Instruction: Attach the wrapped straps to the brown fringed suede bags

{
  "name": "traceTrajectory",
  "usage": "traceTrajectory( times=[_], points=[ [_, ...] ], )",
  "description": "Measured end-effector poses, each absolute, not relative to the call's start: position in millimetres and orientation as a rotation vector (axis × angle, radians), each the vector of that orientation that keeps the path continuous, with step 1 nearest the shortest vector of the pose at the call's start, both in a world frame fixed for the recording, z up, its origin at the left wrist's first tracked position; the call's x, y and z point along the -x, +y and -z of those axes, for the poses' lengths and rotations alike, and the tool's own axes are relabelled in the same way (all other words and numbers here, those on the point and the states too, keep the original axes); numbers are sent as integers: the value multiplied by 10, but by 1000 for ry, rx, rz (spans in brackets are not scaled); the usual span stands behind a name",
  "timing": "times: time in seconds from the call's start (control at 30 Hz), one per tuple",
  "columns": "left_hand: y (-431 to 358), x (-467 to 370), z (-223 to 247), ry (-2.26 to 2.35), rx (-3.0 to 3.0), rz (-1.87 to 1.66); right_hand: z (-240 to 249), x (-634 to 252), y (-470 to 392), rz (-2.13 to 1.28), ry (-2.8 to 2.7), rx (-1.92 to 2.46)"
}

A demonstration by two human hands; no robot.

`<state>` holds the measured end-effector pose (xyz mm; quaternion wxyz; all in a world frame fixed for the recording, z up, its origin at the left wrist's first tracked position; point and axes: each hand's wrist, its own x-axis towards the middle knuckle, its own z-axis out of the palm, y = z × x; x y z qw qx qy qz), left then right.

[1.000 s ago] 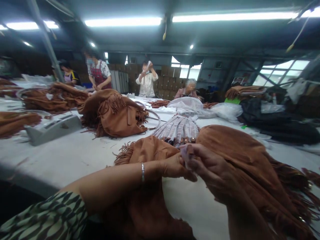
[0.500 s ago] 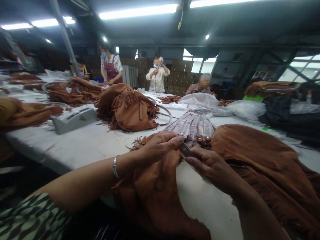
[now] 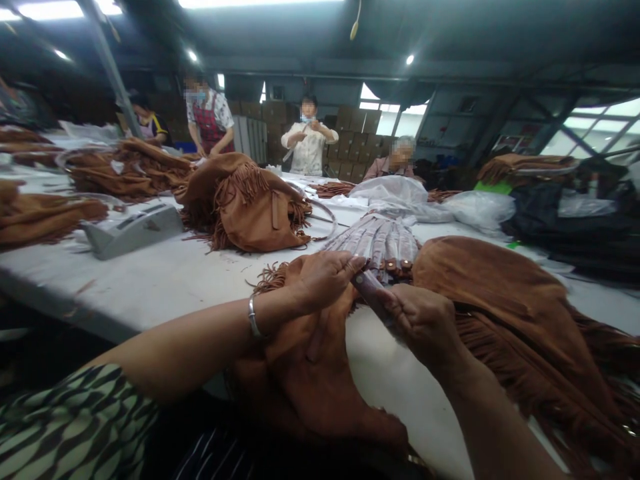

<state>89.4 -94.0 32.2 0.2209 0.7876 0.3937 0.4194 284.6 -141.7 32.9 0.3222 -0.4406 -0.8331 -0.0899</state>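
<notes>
My left hand [image 3: 326, 281] is closed in a pinch at the near end of a brown strap [image 3: 371, 291] with a metal stud. My right hand [image 3: 429, 325] wraps round the same strap further along, where clear plastic film seems to cover it. Below both hands a brown suede bag [image 3: 305, 373] with fringe hangs over the table edge. Just beyond my fingers lies a bundle of plastic-wrapped straps [image 3: 373, 241], their studded ends toward me. To the right of my right hand rests another fringed brown suede bag [image 3: 490, 273].
On the white table [image 3: 165, 267] stand a grey device [image 3: 133, 230] and a fringed bag with a looped strap [image 3: 253, 213]. Clear plastic bags [image 3: 395, 193] lie further back. Several co-workers, one in a red apron [image 3: 206, 120], are at the far side.
My right hand has turned into a fist round the strap, showing more of its wrapped length between my hands. The view has shifted slightly. A far co-worker's hands have come down.
</notes>
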Motion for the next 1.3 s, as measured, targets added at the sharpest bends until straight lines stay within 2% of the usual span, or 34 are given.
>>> traceTrajectory(
  times=[0.1, 0.23, 0.37, 0.47, 0.6, 0.7, 0.83, 0.97, 1.03, 1.17, 1.3],
  points=[
    [-936, -914, -386, 1118, -2186, -1171, -266, -2881, -1415, 619, -2180, 1055],
    [-926, -896, -444, 1198, -2197, -1216, -140, -3086, -1428, 684, -2232, 1024],
    [-937, -854, -429, 1269, -2279, -1249, -54, -3317, -1475, 313, -2278, 1261],
    [-1029, -897, -425, 1234, -2461, -1326, -182, -3264, -1595, -58, -2075, 1388],
    [-1228, -1087, -485, 1017, -2743, -1279, -478, -2945, -1740, -512, -1922, 1172],
    [-1312, -1194, -511, 972, -2746, -1275, -520, -2792, -1816, -852, -1842, 1045],
    [-1343, -1211, -444, 999, -2755, -1213, -369, -2853, -1913, -916, -1836, 1078],
    [-1616, -1239, -377, 1084, -2902, -1157, -168, -3075, -1823, -621, -1908, 1253],
    [-1884, -1281, -334, 985, -3091, -953, -29, -3210, -1706, -517, -1864, 1441],
    [-2331, -1389, -111, 529, -3325, -212, 292, -3427, -1501, -541, -1744, 1687],
    [-2282, -1472, 92, 544, -3278, 56, 477, -3486, -1445, -562, -1702, 1712]
  ],
)
